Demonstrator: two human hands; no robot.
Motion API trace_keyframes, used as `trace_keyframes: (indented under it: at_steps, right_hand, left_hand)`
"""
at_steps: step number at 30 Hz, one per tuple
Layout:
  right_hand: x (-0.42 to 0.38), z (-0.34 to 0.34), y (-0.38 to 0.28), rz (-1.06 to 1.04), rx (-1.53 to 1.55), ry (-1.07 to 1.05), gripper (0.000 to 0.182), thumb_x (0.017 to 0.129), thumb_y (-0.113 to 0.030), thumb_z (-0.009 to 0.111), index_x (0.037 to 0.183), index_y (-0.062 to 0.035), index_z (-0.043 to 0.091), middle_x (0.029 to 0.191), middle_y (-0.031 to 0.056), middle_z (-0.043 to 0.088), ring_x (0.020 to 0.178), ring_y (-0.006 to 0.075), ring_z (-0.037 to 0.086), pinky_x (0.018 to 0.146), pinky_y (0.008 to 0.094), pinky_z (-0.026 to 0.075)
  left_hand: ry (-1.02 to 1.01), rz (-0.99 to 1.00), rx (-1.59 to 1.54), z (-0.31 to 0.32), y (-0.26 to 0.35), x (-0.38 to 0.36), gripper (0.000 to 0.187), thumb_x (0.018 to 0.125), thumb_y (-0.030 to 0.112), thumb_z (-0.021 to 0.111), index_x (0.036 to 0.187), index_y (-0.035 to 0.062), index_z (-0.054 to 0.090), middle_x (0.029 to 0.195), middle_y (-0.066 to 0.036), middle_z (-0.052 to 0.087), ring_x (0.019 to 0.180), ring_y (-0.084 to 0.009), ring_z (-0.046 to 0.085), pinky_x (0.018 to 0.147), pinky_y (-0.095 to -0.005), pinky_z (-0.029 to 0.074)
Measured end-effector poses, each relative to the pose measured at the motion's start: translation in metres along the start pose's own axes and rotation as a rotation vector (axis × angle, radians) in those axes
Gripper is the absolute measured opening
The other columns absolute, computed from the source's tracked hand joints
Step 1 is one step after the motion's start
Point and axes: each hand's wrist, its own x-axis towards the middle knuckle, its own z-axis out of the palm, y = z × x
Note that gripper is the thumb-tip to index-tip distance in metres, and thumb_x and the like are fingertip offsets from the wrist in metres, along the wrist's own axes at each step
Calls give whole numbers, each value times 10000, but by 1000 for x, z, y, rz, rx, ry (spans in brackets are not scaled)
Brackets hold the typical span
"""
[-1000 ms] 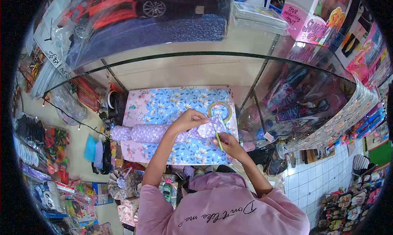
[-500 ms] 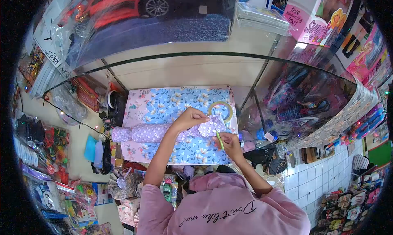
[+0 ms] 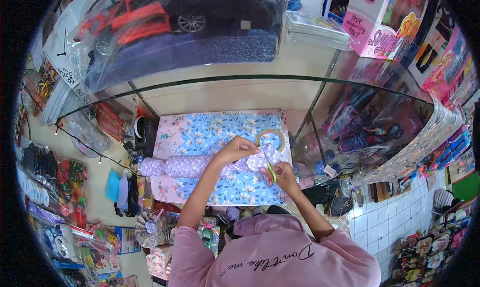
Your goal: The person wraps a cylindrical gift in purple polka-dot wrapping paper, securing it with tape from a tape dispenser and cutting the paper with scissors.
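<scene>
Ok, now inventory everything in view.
Wrapped bundle: 1, purple floral, across tabletop.
Tabletop: 1, blue-and-pink floral, centre.
Likely scissors: 1, green, at bundle's right end.
Tape roll: 1, tan, tabletop's right side.
Glass case: 1, clear, beyond tabletop.
Car package: 1, red and dark, top left.
Lettered box: 1, pink, top right.
Bagged goods: many, mixed, left side.
Footwear: many, mixed, lower right.
Floor tiles: many, white, right.
Shirt: 1, pink, bottom.
Left grip: 1, bare, on bundle's right end.
Right grip: 1, bare, holding scissors.
</scene>
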Motion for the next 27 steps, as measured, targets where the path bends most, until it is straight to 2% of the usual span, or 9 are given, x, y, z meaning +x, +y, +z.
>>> trace_keyframes:
  at_steps: [1, 4, 13, 16, 18, 21, 24, 26, 27]
  right_hand:
    - [-1, 0, -4, 24, 44, -2, 241, 808, -165, 693, 656, -7, 593, 578, 12, 575, 492, 59, 516, 447, 216, 392]
    - [6, -5, 4, -105, 13, -36, 265, 815, -195, 690, 645, -16, 593, 568, 9, 569, 484, 56, 511, 433, 211, 385]
    - [8, -15, -11, -2, 21, -102, 269, 823, -232, 680, 668, -23, 611, 567, -17, 555, 491, 39, 501, 450, 189, 398]
    - [8, -12, -5, -27, 36, -42, 264, 814, -206, 689, 649, -13, 616, 537, -23, 520, 477, 42, 475, 429, 206, 388]
    - [7, -15, -8, -24, 123, -58, 225, 827, -200, 673, 721, -8, 627, 589, -15, 545, 511, 45, 489, 455, 207, 400]
    - [8, -29, -9, -77, 81, -50, 205, 852, -194, 641, 863, 9, 628, 682, -14, 567, 590, 50, 512, 520, 207, 419]
    - [8, -40, -14, -131, 45, 22, 229, 858, -186, 632, 971, 12, 614, 762, -10, 568, 663, 60, 520, 593, 213, 438]
    - [9, -46, -4, -156, 81, 78, 326, 847, -165, 644, 1109, 5, 555, 863, 10, 573, 764, 72, 531, 657, 223, 451]
    - [7, -49, -5, -143, 31, 104, 346, 842, -158, 648, 1130, 1, 541, 875, 12, 573, 778, 75, 535, 666, 225, 453]
  left_hand:
    - [0, -6, -9, -1, 0, 2, 229, 800, 188, 695, 859, -32, 673, 732, -17, 640, 644, -35, 525, 560, -195, 409]
    - [-5, -25, -11, -2, 2, 4, 245, 806, 184, 687, 869, -51, 664, 728, -32, 646, 638, -38, 535, 554, -193, 413]
    - [-38, -7, 0, 1, -2, 10, 240, 822, 195, 670, 847, -44, 661, 687, -11, 623, 608, -30, 506, 520, -201, 381]
    - [-15, -9, -14, -2, -8, 13, 240, 824, 195, 668, 856, -43, 654, 685, -6, 616, 606, -28, 497, 515, -205, 373]
    - [11, -1, -44, -2, -6, 13, 242, 827, 190, 665, 870, -47, 646, 684, -5, 611, 605, -26, 492, 512, -203, 366]
    - [81, 69, 106, 1, -8, 15, 274, 844, 217, 640, 912, -49, 637, 698, -39, 630, 611, -63, 514, 530, -233, 392]
    - [225, 207, 361, 3, -6, 14, 305, 859, 263, 611, 952, -26, 640, 761, -110, 641, 673, -181, 579, 649, -308, 459]
    - [268, 297, 545, 0, -7, 13, 332, 861, 284, 597, 1029, -1, 619, 903, -148, 622, 814, -266, 574, 787, -358, 437]
    - [289, 340, 637, 0, -2, 11, 351, 862, 295, 590, 1068, 11, 609, 973, -166, 612, 885, -309, 571, 856, -383, 425]
